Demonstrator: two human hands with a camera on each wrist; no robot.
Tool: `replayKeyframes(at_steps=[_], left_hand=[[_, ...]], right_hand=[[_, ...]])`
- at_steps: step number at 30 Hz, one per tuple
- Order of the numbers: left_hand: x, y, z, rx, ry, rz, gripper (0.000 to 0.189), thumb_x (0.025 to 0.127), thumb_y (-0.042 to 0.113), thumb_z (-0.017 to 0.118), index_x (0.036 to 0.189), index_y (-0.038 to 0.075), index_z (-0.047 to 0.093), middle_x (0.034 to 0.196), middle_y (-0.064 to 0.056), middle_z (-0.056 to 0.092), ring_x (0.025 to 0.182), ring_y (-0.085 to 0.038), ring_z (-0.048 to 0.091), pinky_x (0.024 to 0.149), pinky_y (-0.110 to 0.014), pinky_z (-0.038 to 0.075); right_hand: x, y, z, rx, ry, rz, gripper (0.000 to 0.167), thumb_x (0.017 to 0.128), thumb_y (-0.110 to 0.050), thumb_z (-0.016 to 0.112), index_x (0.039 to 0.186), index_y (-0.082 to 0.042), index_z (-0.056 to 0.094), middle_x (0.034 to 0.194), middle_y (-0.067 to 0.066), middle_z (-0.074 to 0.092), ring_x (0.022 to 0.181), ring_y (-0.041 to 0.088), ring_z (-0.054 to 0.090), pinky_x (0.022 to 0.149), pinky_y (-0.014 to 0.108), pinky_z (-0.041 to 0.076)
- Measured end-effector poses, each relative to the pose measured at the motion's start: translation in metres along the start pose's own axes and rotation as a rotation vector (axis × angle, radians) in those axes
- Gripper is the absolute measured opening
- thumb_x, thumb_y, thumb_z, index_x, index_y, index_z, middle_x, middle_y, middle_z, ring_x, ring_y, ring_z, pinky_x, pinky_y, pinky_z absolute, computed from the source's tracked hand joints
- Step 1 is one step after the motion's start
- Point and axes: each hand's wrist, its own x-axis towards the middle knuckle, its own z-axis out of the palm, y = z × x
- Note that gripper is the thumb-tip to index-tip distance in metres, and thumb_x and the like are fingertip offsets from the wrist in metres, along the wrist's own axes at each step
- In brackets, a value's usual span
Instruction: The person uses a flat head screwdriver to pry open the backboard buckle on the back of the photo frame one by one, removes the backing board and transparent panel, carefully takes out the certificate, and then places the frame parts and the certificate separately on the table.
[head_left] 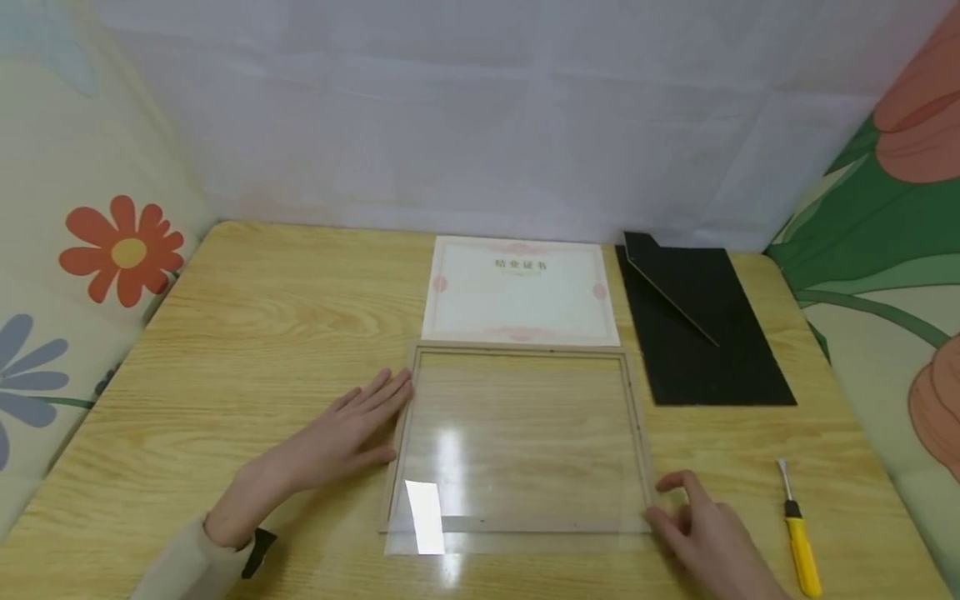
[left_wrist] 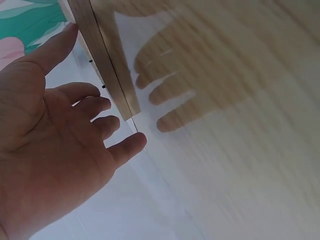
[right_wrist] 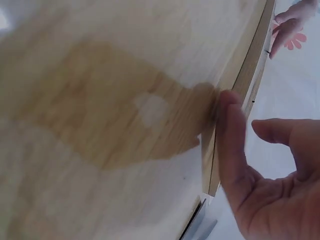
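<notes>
A light wooden picture frame (head_left: 641, 450) lies flat on the table. Over it lies a clear, shiny pane (head_left: 517, 543), which juts past the frame's near edge. My left hand (head_left: 341, 433) rests at the frame's left side, fingers extended and fingertips touching its edge. At the near right corner is my right hand (head_left: 708, 533), its thumb against the edge and its index finger bent beside the frame. Both wrist views show hand reflections in the pane; in the right wrist view the thumb (right_wrist: 231, 135) touches the edge, with another finger apart from it.
A printed certificate (head_left: 517, 296) lies just behind the frame. To its right is a black backing board (head_left: 720, 375) with a folded-up stand flap (head_left: 667, 287). A yellow-handled screwdriver (head_left: 801, 546) lies at the right on the wood-grain table (head_left: 285, 292).
</notes>
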Motion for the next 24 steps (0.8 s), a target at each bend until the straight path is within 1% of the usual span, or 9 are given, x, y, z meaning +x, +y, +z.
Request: replayKeyframes(at_steps=[6,8,11,14,16,18,21,23,24], left_hand=[[0.001,0.000,0.001,-0.002,-0.005,-0.005,0.076,0.094,0.030,0.062,0.151,-0.001,0.023,0.159,-0.016,0.014,0.144,-0.038,0.009,0.109,-0.064,0.017],[0.001,0.000,0.002,-0.006,-0.012,-0.011,0.076,0.095,0.030,0.062,0.152,-0.001,0.022,0.159,-0.015,0.013,0.144,-0.037,0.008,0.109,-0.064,0.016],[0.001,0.000,0.002,-0.011,-0.018,-0.016,0.077,0.095,0.030,0.062,0.152,-0.001,0.021,0.159,-0.015,0.012,0.145,-0.037,0.008,0.109,-0.064,0.016],[0.000,0.000,0.003,0.000,-0.018,-0.014,0.077,0.095,0.030,0.062,0.152,-0.001,0.021,0.159,-0.016,0.011,0.145,-0.037,0.007,0.110,-0.063,0.015],[0.000,0.000,0.003,0.012,-0.020,-0.014,0.077,0.095,0.030,0.061,0.152,-0.001,0.020,0.160,-0.016,0.010,0.145,-0.037,0.006,0.110,-0.063,0.015],[0.000,0.000,0.003,0.023,-0.023,-0.019,0.076,0.096,0.031,0.060,0.153,0.000,0.019,0.160,-0.015,0.008,0.145,-0.037,0.005,0.110,-0.063,0.014],[0.000,-0.001,0.003,0.046,-0.024,-0.030,0.075,0.098,0.033,0.057,0.153,0.001,0.017,0.160,-0.016,0.007,0.145,-0.037,0.004,0.110,-0.063,0.013],[0.000,-0.001,0.003,0.058,-0.023,-0.037,0.074,0.099,0.036,0.054,0.153,0.001,0.017,0.160,-0.015,0.008,0.145,-0.036,0.005,0.111,-0.062,0.013],[0.001,-0.001,0.004,0.064,-0.020,-0.039,0.074,0.099,0.037,0.053,0.153,0.002,0.017,0.160,-0.015,0.009,0.145,-0.036,0.006,0.111,-0.062,0.013]], right_hand=[[0.000,0.005,0.000,0.292,-0.074,0.113,0.033,0.097,-0.012,0.058,0.127,-0.005,0.044,0.066,0.009,0.063,0.053,0.024,0.058,0.049,0.037,0.052],[0.000,0.007,-0.001,0.361,-0.093,0.126,0.035,0.098,-0.012,0.056,0.130,-0.007,0.041,0.068,0.011,0.064,0.054,0.026,0.059,0.050,0.038,0.053],[0.001,0.008,-0.004,0.462,-0.128,0.126,0.041,0.100,-0.016,0.055,0.136,-0.009,0.037,0.069,0.012,0.064,0.054,0.024,0.057,0.049,0.036,0.052],[0.004,0.009,-0.006,0.517,-0.176,0.090,0.047,0.100,-0.020,0.054,0.141,-0.007,0.034,0.068,0.011,0.063,0.052,0.020,0.053,0.047,0.032,0.049],[0.007,0.010,-0.007,0.520,-0.198,0.062,0.049,0.100,-0.021,0.055,0.141,-0.004,0.036,0.066,0.010,0.062,0.050,0.018,0.052,0.045,0.030,0.047],[0.010,0.010,-0.007,0.496,-0.203,0.039,0.047,0.099,-0.021,0.057,0.137,0.001,0.040,0.067,0.010,0.063,0.052,0.019,0.054,0.047,0.030,0.049],[0.014,0.011,-0.008,0.504,-0.207,0.015,0.041,0.097,-0.018,0.059,0.129,0.005,0.045,0.074,0.011,0.067,0.060,0.023,0.062,0.054,0.034,0.055],[0.017,0.013,-0.009,0.553,-0.238,-0.010,0.039,0.097,-0.016,0.059,0.126,0.008,0.045,0.081,0.013,0.069,0.069,0.027,0.066,0.062,0.037,0.057],[0.018,0.014,-0.010,0.589,-0.262,-0.022,0.040,0.097,-0.014,0.059,0.127,0.009,0.044,0.085,0.014,0.070,0.072,0.029,0.068,0.065,0.039,0.058]])
